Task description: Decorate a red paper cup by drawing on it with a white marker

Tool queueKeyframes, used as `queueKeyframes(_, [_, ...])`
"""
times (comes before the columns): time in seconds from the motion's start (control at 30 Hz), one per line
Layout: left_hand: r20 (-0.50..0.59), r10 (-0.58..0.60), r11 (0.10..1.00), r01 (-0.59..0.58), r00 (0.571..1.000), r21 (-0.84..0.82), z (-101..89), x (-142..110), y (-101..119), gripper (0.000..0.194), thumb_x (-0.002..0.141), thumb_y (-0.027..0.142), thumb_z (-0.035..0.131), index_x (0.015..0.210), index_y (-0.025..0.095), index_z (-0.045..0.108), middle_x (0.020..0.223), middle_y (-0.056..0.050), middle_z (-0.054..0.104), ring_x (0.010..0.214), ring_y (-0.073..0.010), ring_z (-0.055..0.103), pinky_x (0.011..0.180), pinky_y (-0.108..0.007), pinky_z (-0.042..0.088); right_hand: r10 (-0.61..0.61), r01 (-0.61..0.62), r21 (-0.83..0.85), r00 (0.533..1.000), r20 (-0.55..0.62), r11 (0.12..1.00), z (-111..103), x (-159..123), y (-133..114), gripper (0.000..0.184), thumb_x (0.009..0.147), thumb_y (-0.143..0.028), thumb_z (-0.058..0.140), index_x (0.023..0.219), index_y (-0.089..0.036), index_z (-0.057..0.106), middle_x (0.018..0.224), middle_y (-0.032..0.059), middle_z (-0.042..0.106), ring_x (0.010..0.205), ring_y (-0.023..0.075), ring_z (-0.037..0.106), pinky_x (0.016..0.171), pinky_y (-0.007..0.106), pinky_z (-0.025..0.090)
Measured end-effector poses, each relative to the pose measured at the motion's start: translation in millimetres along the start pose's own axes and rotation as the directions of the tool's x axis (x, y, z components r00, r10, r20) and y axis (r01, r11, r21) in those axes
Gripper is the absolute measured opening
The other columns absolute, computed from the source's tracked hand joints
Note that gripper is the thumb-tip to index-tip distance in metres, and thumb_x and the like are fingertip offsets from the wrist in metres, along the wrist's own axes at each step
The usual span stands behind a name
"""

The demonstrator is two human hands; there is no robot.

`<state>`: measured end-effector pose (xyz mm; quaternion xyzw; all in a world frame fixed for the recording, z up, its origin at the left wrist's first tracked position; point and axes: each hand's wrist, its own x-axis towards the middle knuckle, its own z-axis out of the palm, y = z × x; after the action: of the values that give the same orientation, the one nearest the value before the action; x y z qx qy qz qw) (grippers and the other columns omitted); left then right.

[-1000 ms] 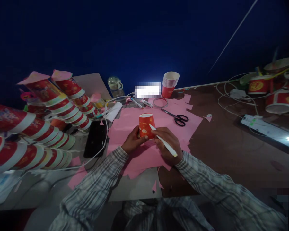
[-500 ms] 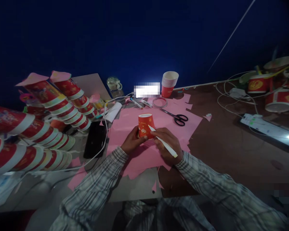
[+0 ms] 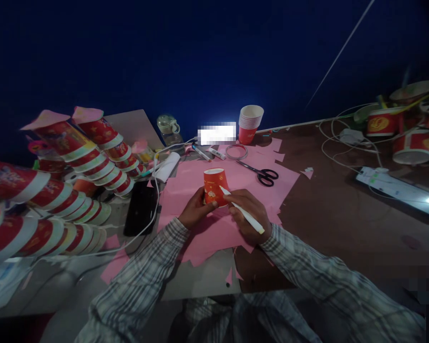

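My left hand [image 3: 196, 207] is closed round the lower left side of a red paper cup [image 3: 215, 185], which is upside down with its white base ring upward. In my right hand [image 3: 249, 214] is a white marker [image 3: 248, 217], its tip at the right side of the cup. Both hands are over pink paper [image 3: 200, 238] spread on the table. Black-handled scissors [image 3: 265, 176] lie beyond my right hand. A blue-and-white marker [image 3: 201, 153] and a roll of tape [image 3: 236, 152] are behind the cup.
Stacked red-and-white cup towers [image 3: 93, 157] lean at the left, near a black phone [image 3: 140, 207] crossed by a white cable. Nested paper cups [image 3: 250, 125] stand at the back. At the right are a power strip [image 3: 396, 190], cables and red cups [image 3: 384, 123].
The view has shifted very slightly. My hands keep the same hold on the cup and the marker, with almost no visible motion.
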<state>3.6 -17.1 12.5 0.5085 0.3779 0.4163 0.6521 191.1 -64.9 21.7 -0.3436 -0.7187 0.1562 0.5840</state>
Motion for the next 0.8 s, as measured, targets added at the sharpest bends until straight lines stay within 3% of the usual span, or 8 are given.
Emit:
queueKeyframes(0.23, [0.002,0.012,1.000,-0.012,1.000,0.000,-0.1,0.1,-0.4,0.060,0.065,0.046,0.089,0.111,0.016,0.063,0.108,-0.008,0.067,0.102,-0.0233,0.060,0.096,-0.040,0.046,-0.005,0.006,0.006,0.999,-0.038,1.000,0.0,2.7,-0.4,0.028,0.098,-0.022,0.054,0.122,-0.021,0.068,0.099,0.0106,0.071,0.094,0.0227,0.068,0.078,0.039,0.061])
queueKeyframes(0.8, [0.005,0.011,1.000,-0.011,1.000,-0.011,-0.4,0.7,-1.2,0.059,0.064,0.044,0.090,0.109,0.017,0.063,0.107,-0.007,0.068,0.099,-0.0208,0.061,0.093,-0.038,0.049,0.004,-0.004,0.005,1.000,0.004,1.000,-0.3,0.7,-0.2,0.028,0.098,-0.023,0.053,0.122,-0.023,0.067,0.104,0.0110,0.069,0.092,0.0220,0.068,0.076,0.039,0.061])
